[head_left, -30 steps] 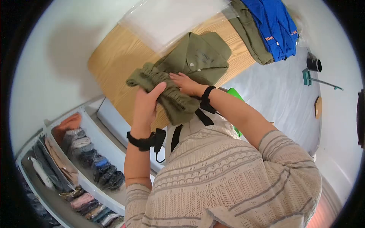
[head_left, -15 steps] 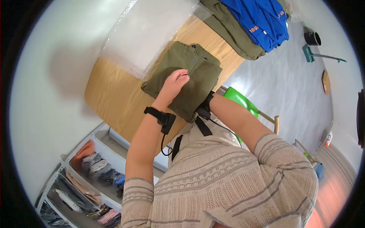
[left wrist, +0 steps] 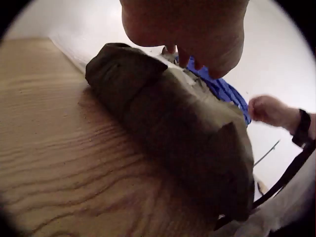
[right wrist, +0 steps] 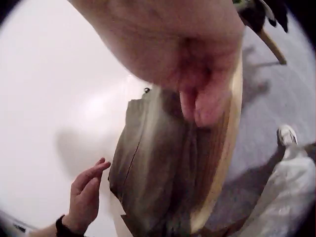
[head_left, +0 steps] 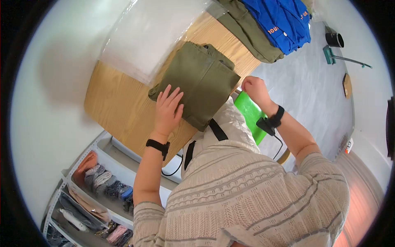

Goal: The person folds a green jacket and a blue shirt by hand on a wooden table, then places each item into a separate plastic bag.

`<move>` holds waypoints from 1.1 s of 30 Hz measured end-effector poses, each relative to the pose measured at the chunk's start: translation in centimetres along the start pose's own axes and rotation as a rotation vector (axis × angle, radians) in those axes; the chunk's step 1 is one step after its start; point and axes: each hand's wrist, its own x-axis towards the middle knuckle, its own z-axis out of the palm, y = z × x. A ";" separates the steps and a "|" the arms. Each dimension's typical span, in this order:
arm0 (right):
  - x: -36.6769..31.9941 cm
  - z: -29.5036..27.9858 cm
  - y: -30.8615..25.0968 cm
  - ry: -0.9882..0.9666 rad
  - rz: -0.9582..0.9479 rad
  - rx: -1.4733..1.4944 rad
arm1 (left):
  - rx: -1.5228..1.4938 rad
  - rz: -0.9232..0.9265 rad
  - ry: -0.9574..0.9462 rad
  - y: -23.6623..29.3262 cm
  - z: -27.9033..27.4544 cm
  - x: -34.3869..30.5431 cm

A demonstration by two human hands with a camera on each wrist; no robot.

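Observation:
A folded olive-green garment (head_left: 201, 84) lies on the wooden table (head_left: 117, 103), a long seam running across its upper face. Over its left edge rests my left hand (head_left: 166, 113), fingers straight and spread on the cloth. My right hand (head_left: 256, 90) is off the garment, just beyond its right corner and above a green chair (head_left: 249, 113). Its fingers are loosely curled with nothing visible in them. From the left side, the left wrist view shows the garment (left wrist: 173, 128) as a thick folded bundle.
A clear plastic bag (head_left: 150, 37) lies flat behind the garment. At the far right of the table are another olive garment (head_left: 247, 33) and a blue garment (head_left: 279, 26) with orange lettering. Storage bins (head_left: 119, 162) of packed clothes stand at lower left; a broom (head_left: 329, 55) is on the floor.
The gathered part my left hand gripped has been folded over, covering the snaps and print. My left hand has since shifted to the left edge; my right hand has drawn away rightward.

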 end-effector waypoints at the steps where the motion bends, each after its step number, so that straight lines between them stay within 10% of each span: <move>1: -0.7 0.1 -1.1 0.228 -0.196 -0.119 | 0.107 -0.019 -0.085 0.1 0.1 -0.1; 3: -0.2 3.4 -1.6 0.319 -0.693 -0.187 | 0.220 -0.046 -0.161 0.2 0.4 -0.2; 6: 0.2 6.2 -5.1 0.251 -0.866 -0.712 | 0.373 -0.090 -0.316 -0.4 1.9 -0.1; 27: 3.9 5.3 -1.1 0.046 -0.878 -0.900 | 0.297 -0.078 -0.374 -1.0 4.0 -0.6; 33: 2.1 3.3 -1.9 0.254 -1.023 -0.720 | 0.081 -0.330 0.306 -0.1 5.5 -3.4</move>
